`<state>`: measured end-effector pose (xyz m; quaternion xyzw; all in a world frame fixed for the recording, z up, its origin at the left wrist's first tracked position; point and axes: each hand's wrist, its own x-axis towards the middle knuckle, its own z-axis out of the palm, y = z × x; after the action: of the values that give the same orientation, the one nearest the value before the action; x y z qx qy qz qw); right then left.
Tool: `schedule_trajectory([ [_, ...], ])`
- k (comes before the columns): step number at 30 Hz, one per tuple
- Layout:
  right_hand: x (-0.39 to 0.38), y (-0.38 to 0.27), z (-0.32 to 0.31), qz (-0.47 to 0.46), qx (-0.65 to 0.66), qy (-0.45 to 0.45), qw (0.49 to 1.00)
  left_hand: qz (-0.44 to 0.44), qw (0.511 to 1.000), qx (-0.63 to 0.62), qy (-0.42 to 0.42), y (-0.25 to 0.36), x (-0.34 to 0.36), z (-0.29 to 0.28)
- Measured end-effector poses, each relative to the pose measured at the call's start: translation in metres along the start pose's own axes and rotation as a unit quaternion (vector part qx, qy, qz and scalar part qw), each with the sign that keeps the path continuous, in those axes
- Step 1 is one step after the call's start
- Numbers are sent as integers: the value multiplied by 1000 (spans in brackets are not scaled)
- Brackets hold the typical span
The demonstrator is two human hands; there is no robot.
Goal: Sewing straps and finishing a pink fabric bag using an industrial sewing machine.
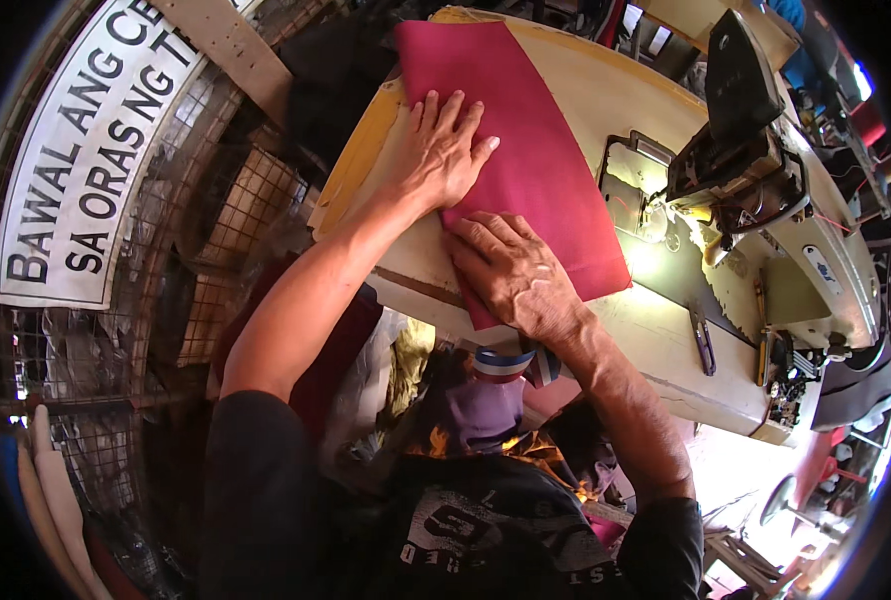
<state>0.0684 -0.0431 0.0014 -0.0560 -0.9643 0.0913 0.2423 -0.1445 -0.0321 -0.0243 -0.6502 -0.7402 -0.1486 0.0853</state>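
Note:
A dark red sheet (556,160), leather-like or vinyl-like, lies across the pale sewing table, its near edge reaching the table's front. My left hand (448,155) rests flat on its left part, fingers stretched out and a little apart. Nearer to me, my right hand (521,275) is bent over the sheet's near left edge, its fingers close together and curled on the material. The tips of those fingers are partly hidden. To the right of the sheet stands a sewing machine (736,190), its lamp lighting the needle area.
On the table (666,335) by the machine lie small thread snips (704,342) and a slim yellow-and-black tool (762,330). Wire mesh with a white sign (86,160) rises on the left. A striped roll (506,362) is below the table's front edge.

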Motion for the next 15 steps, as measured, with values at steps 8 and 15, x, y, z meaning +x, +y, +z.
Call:
schedule_trajectory([
  [8,3,0,-1,-27,2,-10,1000,-45,997,40,40,-28,36,10],
  [15,4,-4,2,3,14,-29,999,-85,977,169,100,-86,88,22],
])
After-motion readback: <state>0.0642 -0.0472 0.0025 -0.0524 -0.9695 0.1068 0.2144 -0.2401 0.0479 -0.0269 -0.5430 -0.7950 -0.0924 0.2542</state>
